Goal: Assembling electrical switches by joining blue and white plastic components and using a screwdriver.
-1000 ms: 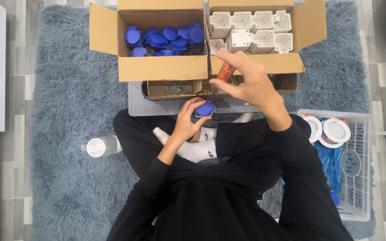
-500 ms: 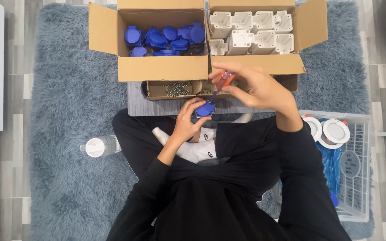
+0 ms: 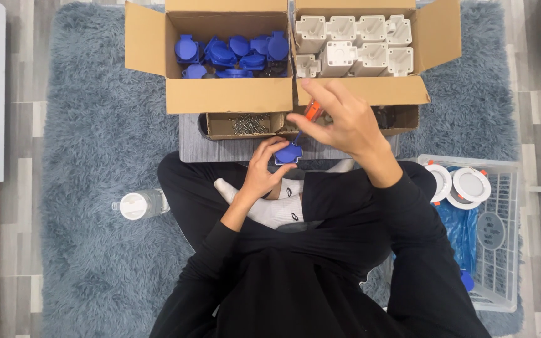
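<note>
Blue plastic cap [image 3: 288, 154] — pinched; orange-handled screwdriver [image 3: 312, 111] above it.

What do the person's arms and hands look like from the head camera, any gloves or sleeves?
Both arms are covered in long, plain black sleeves that reach the wrists, with soft folds in the fabric. The left hand and the right hand are bare: no gloves show. No rings, watch or markings can be made out on either one.

Blue part [image 3: 288, 154], orange-handled screwdriver [image 3: 312, 112], brown cardboard boxes [image 3: 230, 95], grey shaggy rug [image 3: 89, 125], black sleeves [image 3: 408, 250].
</note>
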